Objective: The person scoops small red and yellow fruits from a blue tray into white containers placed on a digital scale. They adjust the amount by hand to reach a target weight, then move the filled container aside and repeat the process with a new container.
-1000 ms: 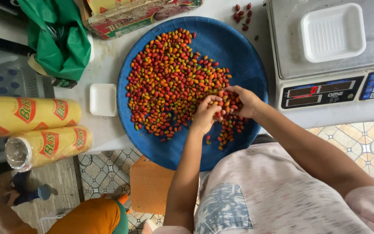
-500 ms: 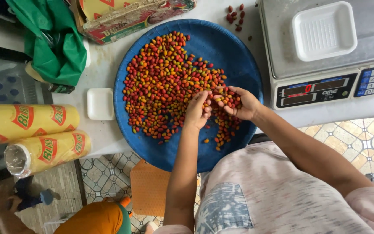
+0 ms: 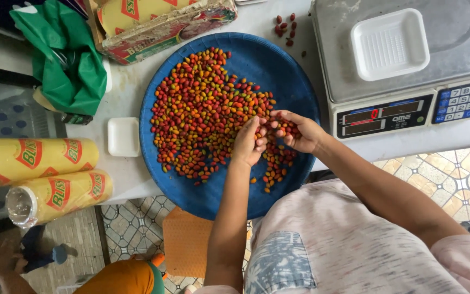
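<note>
Both hands work over the blue tray on the white table, which holds a spread heap of small red, orange and green fruits. The left hand lies fingers down on the heap, curled and pinching a few fruits. The right hand is cupped around several. A weighing scale carrying a white foam tray stands just beside.

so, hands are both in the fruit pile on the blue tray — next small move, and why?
Probably lift the right hand toward the white tray on the scale and drop its fruits there. That hand is cupped around a few small red fruits, the left hand is picking in the fruits on the blue tray, and the white tray looks empty.
</note>
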